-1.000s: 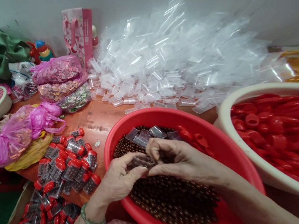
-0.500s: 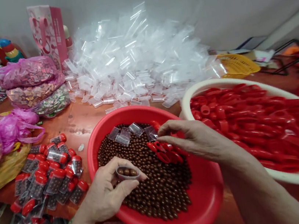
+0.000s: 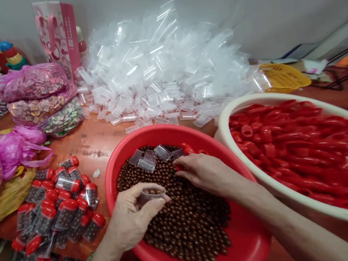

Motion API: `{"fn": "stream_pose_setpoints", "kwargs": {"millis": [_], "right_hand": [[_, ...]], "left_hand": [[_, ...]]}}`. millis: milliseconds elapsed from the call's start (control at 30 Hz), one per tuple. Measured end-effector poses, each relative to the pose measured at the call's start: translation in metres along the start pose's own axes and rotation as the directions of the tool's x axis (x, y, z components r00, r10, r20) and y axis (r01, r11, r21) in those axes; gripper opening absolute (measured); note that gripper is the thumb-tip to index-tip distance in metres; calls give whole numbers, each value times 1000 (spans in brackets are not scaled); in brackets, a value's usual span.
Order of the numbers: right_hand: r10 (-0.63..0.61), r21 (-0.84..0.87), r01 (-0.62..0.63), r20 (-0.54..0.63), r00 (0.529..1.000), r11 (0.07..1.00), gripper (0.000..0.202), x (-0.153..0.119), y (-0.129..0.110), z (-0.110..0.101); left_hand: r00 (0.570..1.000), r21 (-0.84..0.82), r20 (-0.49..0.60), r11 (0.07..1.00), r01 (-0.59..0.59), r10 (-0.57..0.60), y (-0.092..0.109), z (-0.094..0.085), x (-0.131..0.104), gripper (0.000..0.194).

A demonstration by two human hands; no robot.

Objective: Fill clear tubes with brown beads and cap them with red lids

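Observation:
My left hand [image 3: 137,215] grips a small clear plastic container [image 3: 152,195] with its open oval mouth facing up and brown balls inside. It hovers over the near left part of a red basin [image 3: 247,237] holding many glossy brown balls [image 3: 187,228]. Inside the basin my right hand [image 3: 204,171] has its thumb and fingers closed together, and a bit of a red cap [image 3: 178,168] shows at the fingertips. Other red caps [image 3: 187,147] lie just behind that hand, mostly hidden by it. Several empty clear containers [image 3: 147,162] rest on the balls at the far side.
A white tub [image 3: 225,127] of red plastic parts stands at the right. Clear containers [image 3: 159,72] are heaped along the wall. Filled, red-capped containers [image 3: 65,212] lie at the left, near pink plastic bags [image 3: 20,145]. A yellow basket [image 3: 284,76] sits at the back right.
My right hand has moved left and slightly down from above the red caps, and its fingers have closed. My left hand still holds the filled container, now tilted a little differently. The view has shifted slightly.

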State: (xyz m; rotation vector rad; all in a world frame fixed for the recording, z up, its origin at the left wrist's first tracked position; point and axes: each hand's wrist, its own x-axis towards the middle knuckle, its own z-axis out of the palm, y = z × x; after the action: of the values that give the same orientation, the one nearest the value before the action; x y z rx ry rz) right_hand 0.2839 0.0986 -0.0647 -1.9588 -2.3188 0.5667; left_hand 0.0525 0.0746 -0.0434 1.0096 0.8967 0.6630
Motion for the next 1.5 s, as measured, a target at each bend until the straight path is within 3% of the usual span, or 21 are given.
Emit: {"fn": "stream_pose_setpoints", "kwargs": {"millis": [67,100,167,200,267,367,500,600,700,767,833,933,1000,1300,1400,1500], "right_hand": [[30,253,10,-154,988,967,17,-2,1,-2],[85,441,38,-255,963,897,20,-3,-1,-3],[261,763,147,-386,885,629,21,-4,-10,-3],[336,844,198,-399,853,498,20,-5,-16,-2],[389,892,234,-388,836,386,19,-9,-29,-2],[345,863,259,-424,838,433,14,-19,-43,-1],[230,690,293,-559,797,662,13,-32,-44,-1],[22,464,333,-608,794,821,15,-35,-41,-1],[-208,270,442,-603,770,855,20,-31,-43,-2],[-278,216,501,-622,732,838,21,-27,-46,-3],[-284,240,524,-623,729,817,20,-23,-48,-3],[-244,345,503,-576,780,793,14,-20,-50,-1],[-230,369,495,-569,789,787,15,-20,-51,3],[-253,273,515,-631,734,813,36,-30,-52,27],[-182,409,467,-567,803,784,28,-27,-52,18],[-12,615,330,-462,887,717,17,-25,-52,5]], "left_hand": [[1000,-31,-15,1000,-5,5,-1,3,0,27],[1000,-61,-18,998,6,-7,-2,5,-1,30],[999,-124,-11,992,38,-40,-5,10,-1,36],[999,-148,-7,988,48,-49,-7,12,0,38],[999,-186,-19,982,38,-42,-10,14,0,40],[997,-255,-78,967,3,-24,-13,15,0,38],[985,-338,-173,940,-40,-21,-17,13,1,35],[979,-307,-202,949,-74,11,-21,9,2,32],[979,-284,-203,955,-86,28,-23,8,2,28],[981,-318,-193,944,-90,29,-23,9,2,26],[983,-351,-184,932,-89,25,-23,10,2,24],[983,-346,-179,934,-91,29,-23,10,1,24],[984,-330,-176,940,-85,27,-24,10,1,26],[980,-378,-197,923,-69,-7,-21,12,-2,36],[986,-336,-168,939,-74,18,-19,11,-1,34],[990,-242,-115,964,-107,81,-16,9,-1,28]]}}
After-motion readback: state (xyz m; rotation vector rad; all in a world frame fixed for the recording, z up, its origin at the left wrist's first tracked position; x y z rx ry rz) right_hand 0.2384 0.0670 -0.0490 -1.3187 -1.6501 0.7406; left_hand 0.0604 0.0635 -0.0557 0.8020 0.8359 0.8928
